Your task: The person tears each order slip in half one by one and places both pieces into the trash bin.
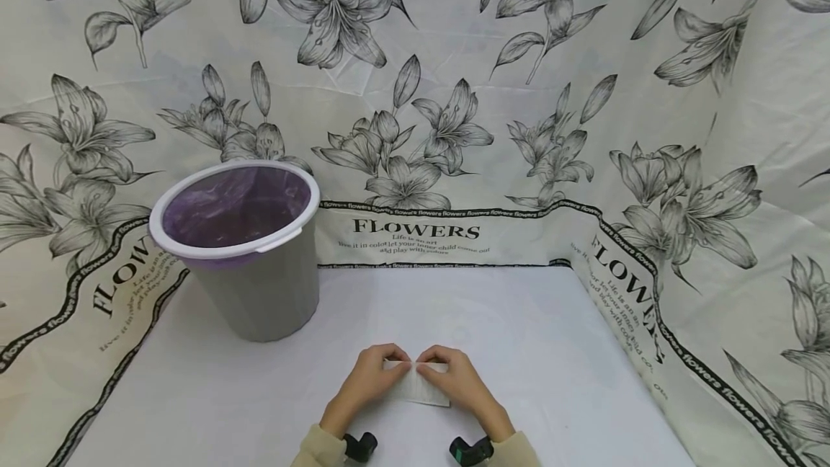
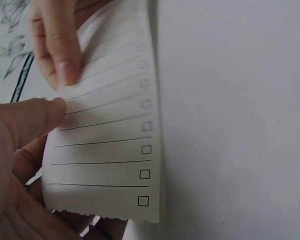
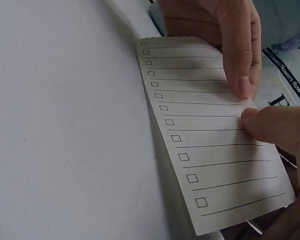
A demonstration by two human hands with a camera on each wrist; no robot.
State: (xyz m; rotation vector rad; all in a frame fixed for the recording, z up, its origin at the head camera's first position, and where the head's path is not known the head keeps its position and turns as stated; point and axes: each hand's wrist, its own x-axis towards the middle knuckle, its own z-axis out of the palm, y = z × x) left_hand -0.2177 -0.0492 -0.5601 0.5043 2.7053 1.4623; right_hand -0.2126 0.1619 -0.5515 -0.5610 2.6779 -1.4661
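Note:
A sheet of lined checklist paper (image 1: 421, 389) is held low over the white table between two hands. My left hand (image 1: 378, 373) pinches its far edge near the middle, thumb on the near face. Right beside it, my right hand (image 1: 456, 377) pinches the same edge, the two thumbs close together. In the left wrist view the paper (image 2: 110, 135) curves slightly, with a ragged, torn-looking short end. Printed lines and a column of small boxes cover the paper (image 3: 210, 120) in the right wrist view. The fingers behind the sheet are partly hidden.
A grey bin (image 1: 259, 294) with a white rim and purple liner stands on the table at the back left. Flower-printed cloth (image 1: 402, 128) hangs behind and along both sides of the white tabletop (image 1: 519, 337). Black devices (image 1: 472, 451) sit at both wrists.

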